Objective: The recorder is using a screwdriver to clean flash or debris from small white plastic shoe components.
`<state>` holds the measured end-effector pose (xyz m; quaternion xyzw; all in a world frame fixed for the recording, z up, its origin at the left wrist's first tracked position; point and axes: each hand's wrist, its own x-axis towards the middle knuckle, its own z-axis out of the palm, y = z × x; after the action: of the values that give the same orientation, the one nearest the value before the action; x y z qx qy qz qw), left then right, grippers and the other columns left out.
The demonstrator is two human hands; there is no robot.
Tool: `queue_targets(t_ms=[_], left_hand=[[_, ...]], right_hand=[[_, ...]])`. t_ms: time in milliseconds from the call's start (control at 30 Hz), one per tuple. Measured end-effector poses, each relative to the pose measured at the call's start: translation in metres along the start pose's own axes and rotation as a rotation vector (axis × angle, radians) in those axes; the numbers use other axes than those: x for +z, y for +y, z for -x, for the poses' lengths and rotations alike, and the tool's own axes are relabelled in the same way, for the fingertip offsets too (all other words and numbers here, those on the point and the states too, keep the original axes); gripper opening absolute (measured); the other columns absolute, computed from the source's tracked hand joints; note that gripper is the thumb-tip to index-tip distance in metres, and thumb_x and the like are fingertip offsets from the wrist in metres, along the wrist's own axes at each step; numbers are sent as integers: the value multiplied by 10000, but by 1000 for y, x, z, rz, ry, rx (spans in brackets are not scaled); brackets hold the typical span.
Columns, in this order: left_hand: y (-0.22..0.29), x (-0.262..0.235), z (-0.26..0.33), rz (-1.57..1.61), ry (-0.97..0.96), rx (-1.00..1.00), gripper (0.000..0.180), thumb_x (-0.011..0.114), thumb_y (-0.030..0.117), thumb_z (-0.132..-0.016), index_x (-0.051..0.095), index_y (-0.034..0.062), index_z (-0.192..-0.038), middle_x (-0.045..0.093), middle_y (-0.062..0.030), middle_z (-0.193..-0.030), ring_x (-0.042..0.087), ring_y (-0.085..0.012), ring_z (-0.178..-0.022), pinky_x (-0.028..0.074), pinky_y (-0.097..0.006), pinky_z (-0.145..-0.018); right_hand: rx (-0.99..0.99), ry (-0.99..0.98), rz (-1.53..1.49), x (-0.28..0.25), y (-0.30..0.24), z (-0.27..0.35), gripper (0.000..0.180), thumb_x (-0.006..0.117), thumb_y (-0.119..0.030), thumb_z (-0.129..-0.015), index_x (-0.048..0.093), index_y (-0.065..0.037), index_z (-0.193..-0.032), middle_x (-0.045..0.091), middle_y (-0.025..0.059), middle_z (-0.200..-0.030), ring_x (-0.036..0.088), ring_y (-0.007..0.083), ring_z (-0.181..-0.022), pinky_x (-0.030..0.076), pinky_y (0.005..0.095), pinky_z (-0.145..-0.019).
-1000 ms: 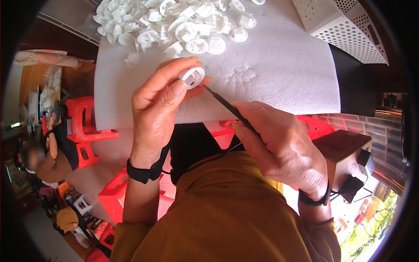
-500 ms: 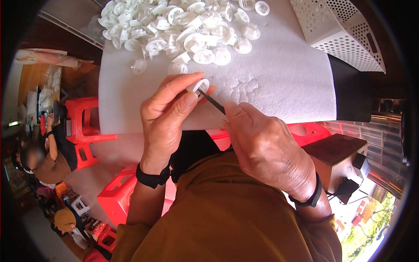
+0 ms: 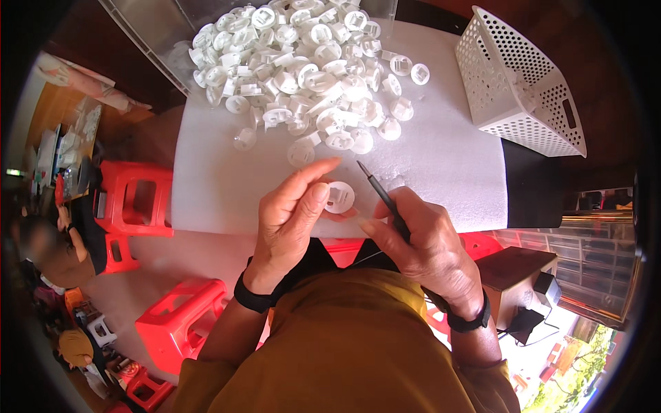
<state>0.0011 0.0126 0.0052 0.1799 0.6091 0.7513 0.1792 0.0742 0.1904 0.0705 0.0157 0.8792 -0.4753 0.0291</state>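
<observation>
Between the thumb and fingers of my left hand (image 3: 292,213) is a round white plastic part (image 3: 339,197), a disc with small cut-outs, its flat face turned up. My right hand (image 3: 430,244) grips a slim dark pointed tool (image 3: 380,189) with a light tip; I cannot tell its exact kind. The tip points up and to the left, apart from the part. Beyond my hands lies a heap of similar white plastic parts (image 3: 310,76), with a few loose ones along its near edge.
A white foam sheet (image 3: 220,186) covers the table. A white perforated basket (image 3: 523,96) holding some pale pieces stands at the far right. Red plastic stools (image 3: 175,330) stand at the left, a wooden box (image 3: 516,275) at the right. Another person (image 3: 58,248) sits far left.
The tool tip has come out of the white part and away from it. The part has turned from edge-on to show its flat face. The view has shifted, showing more of the heap.
</observation>
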Motion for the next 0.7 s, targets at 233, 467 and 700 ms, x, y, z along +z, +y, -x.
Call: queue_targets(t_ms=[233, 467, 700], left_hand=[[1, 2, -1, 19, -51, 70, 377, 468, 138, -995, 434, -35, -1328, 651, -133, -1000, 647, -153, -826, 562, -281, -708], [2, -2, 1, -125, -129, 43, 398, 493, 219, -988, 469, -26, -1301, 640, -151, -1051, 659, -175, -817, 550, -291, -702], [1, 1, -4, -218, -170, 58, 355, 500, 197, -983, 523, -46, -1241, 652, -135, -1010, 658, -162, -795, 545, -283, -705]], right_hand=[[-246, 39, 24, 9, 0, -23, 183, 595, -104, -899, 486, 19, -820, 520, 202, -648, 553, 393, -585, 437, 420, -523], [-14, 714, 15, -109, -8, -21, 165, 557, -196, -959, 591, -34, -953, 512, -26, -636, 424, -2, -423, 325, 164, -368], [176, 213, 140, -76, -2, -58, 279, 643, -200, -889, 588, 12, -1063, 480, 45, -582, 468, 115, -476, 378, 298, -456]])
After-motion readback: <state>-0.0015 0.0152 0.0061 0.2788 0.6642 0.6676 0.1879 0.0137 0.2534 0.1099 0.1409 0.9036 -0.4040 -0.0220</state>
